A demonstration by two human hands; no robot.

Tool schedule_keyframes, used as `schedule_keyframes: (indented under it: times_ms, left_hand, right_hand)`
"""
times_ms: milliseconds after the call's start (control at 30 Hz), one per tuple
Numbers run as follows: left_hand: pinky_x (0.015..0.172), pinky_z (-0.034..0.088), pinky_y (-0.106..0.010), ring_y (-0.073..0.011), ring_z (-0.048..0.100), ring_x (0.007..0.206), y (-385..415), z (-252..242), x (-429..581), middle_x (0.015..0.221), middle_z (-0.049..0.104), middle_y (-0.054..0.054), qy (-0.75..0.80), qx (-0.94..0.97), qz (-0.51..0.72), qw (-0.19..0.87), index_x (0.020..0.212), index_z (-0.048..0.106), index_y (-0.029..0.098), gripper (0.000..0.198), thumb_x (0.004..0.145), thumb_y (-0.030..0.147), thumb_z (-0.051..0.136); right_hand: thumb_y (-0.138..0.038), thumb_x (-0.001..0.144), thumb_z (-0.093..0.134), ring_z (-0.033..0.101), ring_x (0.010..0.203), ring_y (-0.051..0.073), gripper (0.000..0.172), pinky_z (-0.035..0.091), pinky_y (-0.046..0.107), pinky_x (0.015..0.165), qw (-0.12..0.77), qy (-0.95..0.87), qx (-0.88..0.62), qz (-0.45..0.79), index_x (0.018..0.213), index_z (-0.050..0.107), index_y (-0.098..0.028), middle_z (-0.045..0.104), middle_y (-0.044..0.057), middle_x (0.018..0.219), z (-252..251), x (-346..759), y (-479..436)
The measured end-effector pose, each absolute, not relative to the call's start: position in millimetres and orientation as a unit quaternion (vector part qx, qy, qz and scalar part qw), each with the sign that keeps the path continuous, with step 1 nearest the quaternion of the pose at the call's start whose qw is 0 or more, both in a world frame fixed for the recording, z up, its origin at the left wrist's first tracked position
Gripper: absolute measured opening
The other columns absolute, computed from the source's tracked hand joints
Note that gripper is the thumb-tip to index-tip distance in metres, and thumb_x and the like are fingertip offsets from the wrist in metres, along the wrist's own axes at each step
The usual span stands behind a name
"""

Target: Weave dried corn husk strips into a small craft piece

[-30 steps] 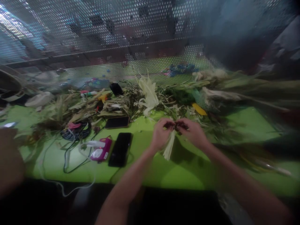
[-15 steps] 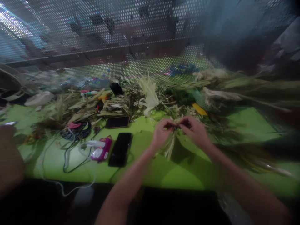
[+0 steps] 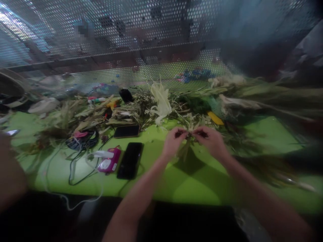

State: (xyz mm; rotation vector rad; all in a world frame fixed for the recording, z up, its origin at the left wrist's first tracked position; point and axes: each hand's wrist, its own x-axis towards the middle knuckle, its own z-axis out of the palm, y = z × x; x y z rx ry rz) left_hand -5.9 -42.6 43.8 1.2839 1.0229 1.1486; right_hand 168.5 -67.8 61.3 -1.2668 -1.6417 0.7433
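Note:
My left hand and my right hand meet over the green table, fingertips almost touching. Both are closed in a pinch on a pale, dry corn husk, part of which hangs below the fingers. The exact point of the grip is small and blurred. Just beyond my hands stands a tuft of pale corn husk. A yellow piece lies past my right hand among the dried plant scraps.
Left of my hands lie a black phone, a second phone and a magenta power adapter with trailing cables. Dried husks heap along the back, before a perforated metal panel. At far left, another person's arm shows.
The hanging husk below my fingers has swung up and back, showing shorter and darker. My fingertips have drawn slightly closer over it; the table items stay put.

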Motion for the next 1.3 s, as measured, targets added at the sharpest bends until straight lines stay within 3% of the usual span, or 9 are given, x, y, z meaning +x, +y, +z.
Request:
schedule_keyframes:
  times_ms: [267,400,633,800,933,1300]
  left_hand:
    - [0.066,0.046,-0.023,-0.0099,0.059,0.069,-41.4,40.9,-7.9,0.074,0.060,0.002,0.460,0.423,0.513,0.589,0.080,0.054,0.019,0.015,0.082,0.030,0.064]
    - [0.064,0.045,-0.021,-0.0084,0.058,0.067,-41.9,38.9,-4.9,0.075,0.060,0.003,0.467,0.399,0.512,0.601,0.081,0.053,0.019,0.015,0.081,0.029,0.064]
    - [0.058,0.044,-0.020,-0.0084,0.058,0.063,-43.4,34.6,0.8,0.072,0.058,0.003,0.443,0.356,0.494,0.658,0.081,0.051,0.019,0.021,0.077,0.028,0.070]
    - [0.060,0.046,-0.020,-0.0071,0.054,0.065,-47.6,43.3,-2.5,0.084,0.064,0.002,0.370,0.332,0.511,0.701,0.080,0.051,0.019,0.025,0.073,0.029,0.073]
    - [0.061,0.044,-0.021,-0.0060,0.050,0.063,-49.7,48.5,-2.4,0.091,0.067,0.001,0.326,0.371,0.518,0.698,0.078,0.049,0.019,0.028,0.075,0.034,0.073]
    - [0.060,0.042,-0.021,-0.0066,0.049,0.060,-45.3,46.0,0.2,0.072,0.058,0.003,0.358,0.425,0.543,0.629,0.079,0.048,0.019,0.018,0.083,0.027,0.064]
  right_hand:
    - [-0.032,0.087,0.060,0.060,0.065,0.015,0.012,0.045,0.027,0.061,0.406,-0.683,-0.532,0.293,0.083,0.061,-0.021,0.066,0.000,0.070,60.8,176.5,-62.4]
    - [-0.034,0.084,0.064,0.056,0.060,0.014,0.015,0.045,0.026,0.056,0.446,-0.650,-0.522,0.325,0.080,0.061,-0.020,0.063,0.000,0.067,64.3,173.8,-64.4]
    - [-0.040,0.080,0.072,0.065,0.070,0.015,0.024,0.056,0.032,0.067,0.510,-0.561,-0.423,0.496,0.079,0.058,-0.021,0.069,0.007,0.104,63.4,165.5,-69.5]
    - [-0.045,0.078,0.073,0.070,0.074,0.018,0.029,0.058,0.036,0.077,0.536,-0.471,-0.421,0.561,0.081,0.055,-0.023,0.068,0.002,0.086,54.2,164.2,-64.5]
    - [-0.048,0.078,0.072,0.071,0.074,0.019,0.030,0.058,0.035,0.075,0.537,-0.466,-0.437,0.551,0.080,0.054,-0.024,0.066,0.001,0.080,51.8,165.5,-61.5]
    - [-0.045,0.069,0.080,0.066,0.062,0.015,0.033,0.056,0.031,0.067,0.527,-0.450,-0.450,0.564,0.073,0.057,-0.021,0.064,-0.002,0.067,57.1,164.1,-59.9]
